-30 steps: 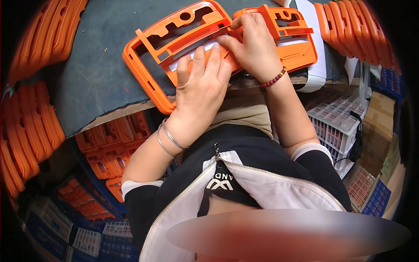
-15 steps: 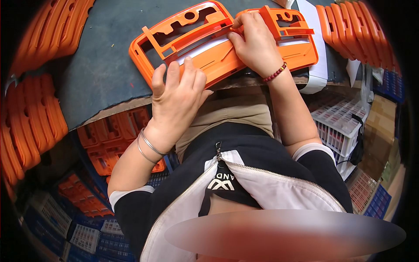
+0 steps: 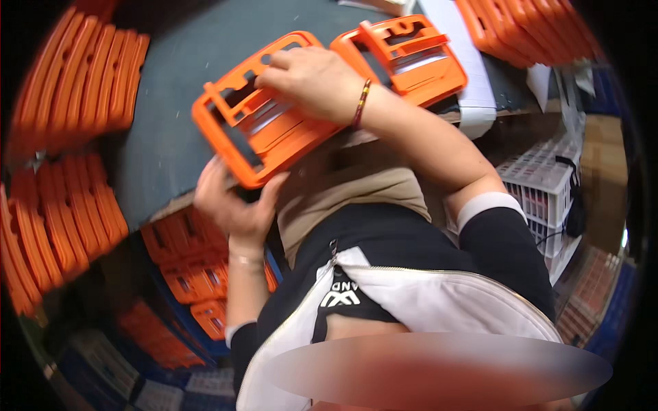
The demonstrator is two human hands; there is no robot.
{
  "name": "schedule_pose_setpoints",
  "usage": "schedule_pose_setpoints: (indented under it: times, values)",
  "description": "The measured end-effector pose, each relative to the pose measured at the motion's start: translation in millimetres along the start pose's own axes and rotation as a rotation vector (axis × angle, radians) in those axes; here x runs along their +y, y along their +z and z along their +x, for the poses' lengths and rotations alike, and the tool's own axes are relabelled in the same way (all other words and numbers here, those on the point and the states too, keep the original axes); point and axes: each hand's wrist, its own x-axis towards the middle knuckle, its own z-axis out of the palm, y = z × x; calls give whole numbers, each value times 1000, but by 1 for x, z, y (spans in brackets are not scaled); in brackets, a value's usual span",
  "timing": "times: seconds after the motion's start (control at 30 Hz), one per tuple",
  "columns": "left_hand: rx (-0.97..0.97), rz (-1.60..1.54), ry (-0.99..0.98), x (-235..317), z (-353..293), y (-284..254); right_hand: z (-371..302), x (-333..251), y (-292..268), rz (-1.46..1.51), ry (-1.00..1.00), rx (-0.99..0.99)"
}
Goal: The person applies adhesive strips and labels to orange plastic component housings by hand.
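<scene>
An orange plastic frame (image 3: 274, 154) with cut-outs and a raised crossbar lies tilted at the table's near edge, a white strip showing inside it. My right hand (image 3: 319, 82) reaches across its upper middle, fingers bent down onto the crossbar area; the fingertips are partly hidden. Blurred by motion, my left hand (image 3: 233, 202) is at the frame's near left corner, thumb and fingers apart on either side of it. A second, similar orange frame (image 3: 432, 79) lies close by on the right, with its own crossbar and white strip.
Stacked orange frames stand at the left (image 3: 82, 79) and far right (image 3: 524, 27). White paper sheets (image 3: 473, 89) hang over the dark table's (image 3: 171, 89) near edge. Below are a white basket (image 3: 541, 181) at right and crates with orange parts (image 3: 195, 274) at left.
My right hand has moved left from between the two frames onto the left one. My left hand has dropped to that frame's near corner. The view has shifted.
</scene>
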Motion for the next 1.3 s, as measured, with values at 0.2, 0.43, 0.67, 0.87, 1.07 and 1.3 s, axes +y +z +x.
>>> schedule_pose_setpoints:
  times: [0.2,0.43,0.67,0.87,1.07,1.3]
  values:
    - [236,-517,-193,41,8,30,-14,-43,-60,690,420,290]
    - [155,-881,-357,96,93,54,-122,26,-141,187,521,851]
    - [-366,-1509,-950,37,190,160,-191,109,-120,848,817,879]
    - [-220,-881,-958,5,168,207,-237,140,-88,516,1003,651]
    - [-176,-869,-762,70,83,181,-218,151,-86,541,890,594]
    - [6,-1022,-742,86,95,122,-148,103,-107,959,756,461]
